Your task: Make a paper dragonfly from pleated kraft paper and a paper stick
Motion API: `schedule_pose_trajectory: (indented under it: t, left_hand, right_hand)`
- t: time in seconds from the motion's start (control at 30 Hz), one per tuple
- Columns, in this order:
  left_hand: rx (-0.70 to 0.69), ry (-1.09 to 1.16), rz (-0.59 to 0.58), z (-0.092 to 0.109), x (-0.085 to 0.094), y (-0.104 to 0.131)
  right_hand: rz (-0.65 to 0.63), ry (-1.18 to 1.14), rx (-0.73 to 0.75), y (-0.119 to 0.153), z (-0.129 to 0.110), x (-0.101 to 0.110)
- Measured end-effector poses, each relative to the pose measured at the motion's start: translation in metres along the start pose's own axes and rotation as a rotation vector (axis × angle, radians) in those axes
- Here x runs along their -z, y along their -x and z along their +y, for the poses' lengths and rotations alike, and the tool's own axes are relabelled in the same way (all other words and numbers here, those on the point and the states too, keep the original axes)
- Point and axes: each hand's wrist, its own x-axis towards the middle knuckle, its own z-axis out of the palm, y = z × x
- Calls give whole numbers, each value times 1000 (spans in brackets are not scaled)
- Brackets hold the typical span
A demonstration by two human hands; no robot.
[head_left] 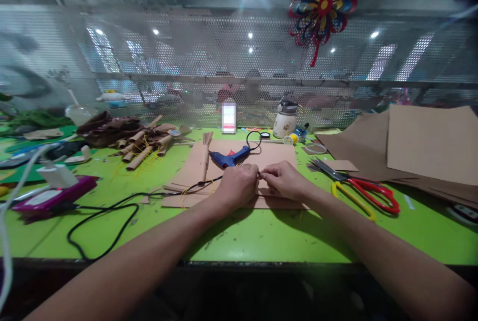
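Note:
My left hand (241, 181) and my right hand (283, 179) meet over sheets of brown paper (276, 154) on the green table. Both are closed, with fingertips pinched close together around something too small to make out. Just behind my left hand lies a blue glue gun (229, 157) with a red trigger, its black cable looping up behind it. To the left of the gun, a rolled paper piece with a fringed top (205, 157) rests on the sheets. Yellow thread (182, 197) lies at the sheets' left edge.
Red scissors (373, 194) and yellow-handled scissors (351, 201) lie right of my right arm. Brown paper (429, 142) is stacked at the right. Paper rolls (140, 154), a purple power strip (56, 196) and black cable (125, 229) are at the left. A bottle (285, 121) stands behind.

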Motion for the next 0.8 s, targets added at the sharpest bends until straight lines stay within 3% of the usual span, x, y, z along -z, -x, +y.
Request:
schedule_pose_trajectory:
  t: [0.13,0.33,0.47,0.6,0.8]
  left_hand:
    - [62,55,-33,-3,-2,-1]
    - [109,413,-39,-15,0,-4]
    - [92,527,-51,-19,2,-4]
    - [74,512,-44,-20,2,-4]
    - [19,319,-76,-20,5,-3]
  right_hand:
    - [8,47,17,0,-2,3]
    - [-20,0,6,-1,-1,10]
    - [-26,-35,13,-3,5,9]
    - [-14,-4,64,-4,9,7]
    - [16,121,183,-2,7,6]
